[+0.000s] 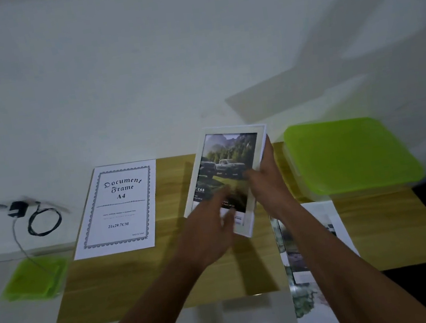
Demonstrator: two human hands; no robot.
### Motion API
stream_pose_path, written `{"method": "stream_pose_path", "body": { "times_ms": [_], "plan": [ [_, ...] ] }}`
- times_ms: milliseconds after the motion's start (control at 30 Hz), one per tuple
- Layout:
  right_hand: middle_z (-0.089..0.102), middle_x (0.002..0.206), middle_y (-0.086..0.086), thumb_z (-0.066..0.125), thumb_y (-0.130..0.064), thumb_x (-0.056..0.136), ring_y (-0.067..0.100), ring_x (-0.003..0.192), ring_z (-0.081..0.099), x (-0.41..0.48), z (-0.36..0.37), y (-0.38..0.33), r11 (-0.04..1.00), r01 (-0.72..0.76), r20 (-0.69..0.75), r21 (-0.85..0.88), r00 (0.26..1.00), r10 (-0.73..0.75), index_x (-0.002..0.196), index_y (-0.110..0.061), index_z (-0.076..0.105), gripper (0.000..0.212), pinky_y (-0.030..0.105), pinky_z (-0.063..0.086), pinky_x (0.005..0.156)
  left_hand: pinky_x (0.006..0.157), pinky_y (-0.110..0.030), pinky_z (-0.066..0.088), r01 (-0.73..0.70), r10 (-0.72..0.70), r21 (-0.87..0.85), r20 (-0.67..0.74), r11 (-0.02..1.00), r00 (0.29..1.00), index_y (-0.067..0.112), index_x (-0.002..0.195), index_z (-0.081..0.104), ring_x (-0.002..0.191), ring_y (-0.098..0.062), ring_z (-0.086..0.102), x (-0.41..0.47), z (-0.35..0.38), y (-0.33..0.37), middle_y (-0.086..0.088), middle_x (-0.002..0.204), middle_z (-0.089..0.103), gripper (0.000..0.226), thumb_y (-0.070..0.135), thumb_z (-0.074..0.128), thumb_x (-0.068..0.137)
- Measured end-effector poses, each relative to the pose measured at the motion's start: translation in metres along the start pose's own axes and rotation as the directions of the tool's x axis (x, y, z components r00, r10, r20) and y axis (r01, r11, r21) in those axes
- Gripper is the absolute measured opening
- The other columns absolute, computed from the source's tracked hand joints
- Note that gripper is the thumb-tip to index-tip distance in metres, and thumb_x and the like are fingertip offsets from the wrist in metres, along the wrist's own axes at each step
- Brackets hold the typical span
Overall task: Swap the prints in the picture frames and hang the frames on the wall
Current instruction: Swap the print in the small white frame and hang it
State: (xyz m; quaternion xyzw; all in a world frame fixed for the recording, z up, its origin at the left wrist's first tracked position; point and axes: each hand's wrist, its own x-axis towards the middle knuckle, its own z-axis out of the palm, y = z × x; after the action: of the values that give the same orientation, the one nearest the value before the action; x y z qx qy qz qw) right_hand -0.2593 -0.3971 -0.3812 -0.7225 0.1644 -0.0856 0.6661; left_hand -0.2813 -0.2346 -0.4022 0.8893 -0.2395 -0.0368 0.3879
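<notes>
1. Head view showed a wooden worktop [130, 284] standing against a white wall [136, 62].
2. A lime-green lidded box [351, 154] sat at the worktop's far right corner.
3. A white sheet [119, 208] printed "Document Frame A4" lay flat on the far left of the worktop.
4. The white picture frame [195, 180] was over the middle of the worktop, tilted, its front towards the camera. It held a print [222, 160] of vehicles before wooded mountains.
5. Loose prints [335, 228] lay at the near right, overhanging the near edge, partly under the right forearm.
6. The right hand [267, 181] gripped the frame's right edge, thumb on the front, fingers along the side.
7. The left hand [209, 234], blurred, had its fingers spread loosely at the frame's lower part; I cannot tell whether it touched.
8. A small green box [33, 279] sat on the floor, left of the worktop.
9. A black charger [16, 209] with a coiled cable [44, 224] hung on the wall nearby.
</notes>
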Motion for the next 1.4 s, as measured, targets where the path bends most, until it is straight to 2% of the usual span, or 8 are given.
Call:
{"method": "stream_pose_path", "body": {
  "times_ms": [167,333,400,533,633,733,1000,1400],
  "plan": [
    [0.05,0.141,-0.014,0.05,0.015,0.089,0.014,0.124,0.054,0.009,-0.015,-0.018,0.999,-0.018,0.092,0.046,0.996,0.014,0.152,-0.051,0.015,0.097,0.034,0.053,0.094,0.103,-0.038,0.041,0.213,-0.219,-0.053,-0.258,0.976,0.941,0.031,0.144,0.038,0.121,-0.02,0.047,0.045,-0.055,-0.019,-0.003,0.136,0.051,0.062,0.014,0.064,0.09],
    [0.048,0.146,-0.01,0.045,0.021,0.088,0.019,0.12,0.054,0.014,-0.021,-0.052,0.993,0.014,0.198,0.119,0.98,-0.037,0.153,-0.046,0.019,0.097,0.027,0.05,0.084,0.087,-0.036,0.053,0.313,-0.251,-0.505,0.189,0.804,0.949,0.043,0.147,0.03,0.091,-0.015,0.066,0.073,-0.118,-0.014,-0.006,0.12,0.067,0.071,0.005,0.058,0.094],
    [0.053,0.138,-0.007,0.044,0.019,0.09,0.018,0.102,0.058,0.016,-0.021,-0.07,0.989,0.024,0.189,0.148,0.981,-0.052,0.153,-0.045,0.021,0.093,0.021,0.051,0.07,0.067,-0.027,0.058,0.289,-0.182,-0.565,0.239,0.773,0.954,0.045,0.146,0.032,0.095,-0.02,0.069,0.077,-0.138,-0.009,-0.006,0.117,0.069,0.071,0.004,0.058,0.094],
    [0.063,0.117,0.001,0.049,0.013,0.093,0.023,0.089,0.057,0.025,-0.017,-0.111,0.982,0.088,0.156,0.17,0.981,-0.115,0.147,-0.046,0.027,0.083,0.031,0.049,0.074,0.067,-0.019,0.053,0.243,-0.071,-0.628,0.286,0.74,0.956,0.054,0.145,0.022,0.095,-0.015,0.069,0.09,-0.17,0.003,-0.003,0.12,0.067,0.08,0.001,0.055,0.095],
    [0.066,0.108,0.0,0.049,0.01,0.096,0.014,0.078,0.059,0.026,-0.018,-0.148,0.966,0.181,0.15,0.183,0.966,-0.21,0.144,-0.045,0.03,0.075,0.025,0.051,0.071,0.096,-0.049,0.05,0.154,-0.002,-0.671,0.223,0.725,0.975,0.063,0.139,0.026,0.115,-0.031,0.062,0.105,-0.196,0.021,-0.008,0.126,0.065,0.083,0.002,0.058,0.094],
    [0.07,0.094,-0.008,0.05,0.005,0.098,0.01,0.078,0.066,0.024,-0.026,-0.187,0.937,0.262,0.106,0.232,0.95,-0.292,0.146,-0.051,0.029,0.077,0.021,0.053,0.069,0.1,-0.059,0.043,0.039,0.07,-0.668,0.136,0.743,0.988,0.07,0.132,0.029,0.125,-0.034,0.054,0.119,-0.223,0.05,-0.009,0.137,0.056,0.083,0.006,0.063,0.092],
    [0.065,0.13,0.006,0.052,-0.003,0.098,0.029,0.111,0.066,0.034,-0.049,-0.281,0.87,0.423,0.15,0.255,0.871,-0.467,0.148,-0.055,0.025,0.077,0.05,0.055,0.092,0.089,-0.048,0.053,-0.201,0.211,-0.672,-0.068,0.712,0.975,0.065,0.138,0.025,0.104,-0.02,0.068,0.148,-0.276,0.123,0.003,0.122,0.067,0.086,0.002,0.061,0.091],
    [0.062,0.136,-0.001,0.057,0.001,0.092,0.034,0.121,0.061,0.084,-0.105,-0.367,0.806,0.523,0.248,0.278,0.771,-0.586,0.149,-0.057,0.021,0.089,0.059,0.049,0.098,0.074,-0.042,0.052,-0.274,0.255,-0.698,-0.134,0.662,0.958,0.051,0.141,0.037,0.093,-0.027,0.065,0.218,-0.31,0.202,-0.011,0.115,0.068,0.061,0.009,0.049,0.098]
  ]
}}
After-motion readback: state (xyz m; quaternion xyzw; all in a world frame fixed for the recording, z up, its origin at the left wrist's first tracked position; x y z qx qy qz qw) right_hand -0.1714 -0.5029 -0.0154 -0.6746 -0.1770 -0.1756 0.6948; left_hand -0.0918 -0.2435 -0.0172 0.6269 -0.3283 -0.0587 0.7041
